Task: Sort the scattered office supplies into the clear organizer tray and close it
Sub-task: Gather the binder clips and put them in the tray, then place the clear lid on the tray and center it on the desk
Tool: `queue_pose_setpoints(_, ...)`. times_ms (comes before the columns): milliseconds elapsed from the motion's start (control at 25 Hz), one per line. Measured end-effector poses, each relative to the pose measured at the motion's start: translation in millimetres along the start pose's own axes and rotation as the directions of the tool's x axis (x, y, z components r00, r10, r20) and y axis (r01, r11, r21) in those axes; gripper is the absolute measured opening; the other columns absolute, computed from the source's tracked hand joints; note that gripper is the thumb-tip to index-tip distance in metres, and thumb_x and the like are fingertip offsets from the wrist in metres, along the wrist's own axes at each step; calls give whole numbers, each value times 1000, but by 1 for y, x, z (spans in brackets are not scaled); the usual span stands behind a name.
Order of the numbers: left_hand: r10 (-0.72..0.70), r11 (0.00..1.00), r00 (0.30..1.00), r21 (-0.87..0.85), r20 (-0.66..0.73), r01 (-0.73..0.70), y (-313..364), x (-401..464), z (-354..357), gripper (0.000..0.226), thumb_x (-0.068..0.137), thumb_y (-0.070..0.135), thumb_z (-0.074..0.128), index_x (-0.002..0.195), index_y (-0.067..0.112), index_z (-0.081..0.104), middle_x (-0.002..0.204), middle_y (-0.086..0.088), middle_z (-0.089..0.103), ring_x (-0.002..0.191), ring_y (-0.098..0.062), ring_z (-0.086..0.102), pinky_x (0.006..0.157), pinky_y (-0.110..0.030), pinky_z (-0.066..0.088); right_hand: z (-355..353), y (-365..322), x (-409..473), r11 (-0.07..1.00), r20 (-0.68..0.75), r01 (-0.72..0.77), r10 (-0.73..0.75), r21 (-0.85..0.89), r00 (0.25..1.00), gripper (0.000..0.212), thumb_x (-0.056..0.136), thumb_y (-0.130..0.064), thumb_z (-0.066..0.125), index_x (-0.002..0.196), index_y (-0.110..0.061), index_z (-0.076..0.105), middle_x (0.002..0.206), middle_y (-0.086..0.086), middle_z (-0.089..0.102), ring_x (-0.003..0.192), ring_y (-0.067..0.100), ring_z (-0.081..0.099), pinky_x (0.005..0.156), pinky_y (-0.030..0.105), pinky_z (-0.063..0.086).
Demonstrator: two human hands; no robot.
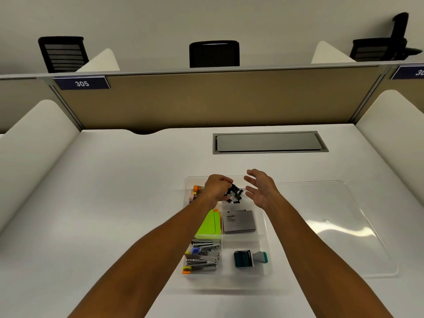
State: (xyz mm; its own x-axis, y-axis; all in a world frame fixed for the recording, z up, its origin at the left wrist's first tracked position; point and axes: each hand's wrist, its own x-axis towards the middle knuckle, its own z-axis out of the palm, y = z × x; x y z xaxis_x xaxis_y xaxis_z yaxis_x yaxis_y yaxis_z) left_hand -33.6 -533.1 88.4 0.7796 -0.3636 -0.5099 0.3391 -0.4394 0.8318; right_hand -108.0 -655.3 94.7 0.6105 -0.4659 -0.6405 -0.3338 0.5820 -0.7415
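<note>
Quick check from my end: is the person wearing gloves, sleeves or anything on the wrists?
No. Both the left hand and the right hand are bare, without gloves, rings, watch or bands visible. Both forearms are uncovered to the frame's bottom edge; no sleeves show.

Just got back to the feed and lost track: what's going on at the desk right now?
A person is filling a clear organizer tray on a white desk. The left hand grips a bunch of black binder clips over the tray's far compartment, while the right hand hangs open beside them. Already in the tray: a grey stamp pad, green sticky notes, staplers and a teal stamp. The clear lid lies to the right, so the tray is not yet closed.
</note>
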Motion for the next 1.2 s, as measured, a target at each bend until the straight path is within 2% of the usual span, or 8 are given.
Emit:
queue_pose_setpoints(320,59,998,997,0,55,-59,9,-26,0,17,90,10,60,104,14,69,109,-10,68,102,-24,64,70,-31,57,-13,0,-27,997,-9,70,-69,35,998,29,93,-29,57,118,-16,61,129,7,59,124,37,49,102,46,43)
queue_pose_setpoints(520,98,995,990,-36,97,-94,10,-46,14,12,90,12,60,95,19,69,105,-7,71,94,-19,66,76,-34,57,-32,4,-45,991,-41,116,-114,68,993,21,92,-30,59,108,-18,64,119,5,63,118,35,52,97,43,46)
queue_pose_setpoints(680,117,992,985,-69,129,-109,6,-61,35,16,92,12,59,104,14,70,108,-8,70,95,-21,67,76,-31,59,-55,7,-57,983,-68,160,-154,89,986,13,91,-29,61,97,-18,64,114,5,65,115,33,55,100,45,46)
queue_pose_setpoints(840,105,990,975,-110,197,-85,-5,-81,65,18,92,12,60,108,11,67,112,-8,67,99,-22,67,78,-31,58,-90,13,-65,976,-109,203,-193,84,975,14,94,-30,58,99,-18,63,116,7,63,113,32,57,102,47,46)
queue_pose_setpoints(960,96,987,964,-147,248,-60,-19,-95,88,22,90,12,60,111,12,65,112,-10,66,100,-23,66,80,-32,59,-125,23,-67,974,-179,222,-225,-37,958,26,95,-28,57,117,-15,60,122,7,62,113,31,58,101,47,47)
queue_pose_setpoints(1000,101,990,963,-124,251,-72,-23,-100,97,26,89,13,60,115,13,62,114,-9,64,101,-23,65,83,-34,58,-138,26,-66,971,-202,225,-237,-80,950,30,95,-26,58,123,-16,58,123,7,62,114,30,58,99,46,48)
queue_pose_setpoints(1080,177,978,959,68,223,-196,-33,-108,114,36,89,19,61,125,16,56,123,-6,59,108,-22,61,91,-36,55,-162,33,-66,956,-255,231,-272,-179,928,38,91,-23,61,128,-19,53,124,8,60,113,28,57,94,42,48)
queue_pose_setpoints(1200,330,822,899,381,289,-424,-49,-120,142,53,91,28,59,140,19,41,144,-4,41,129,-21,45,104,-30,38,-195,51,-64,884,-317,214,-361,-416,877,47,89,-23,64,133,-21,46,128,9,56,107,24,54,87,37,45)
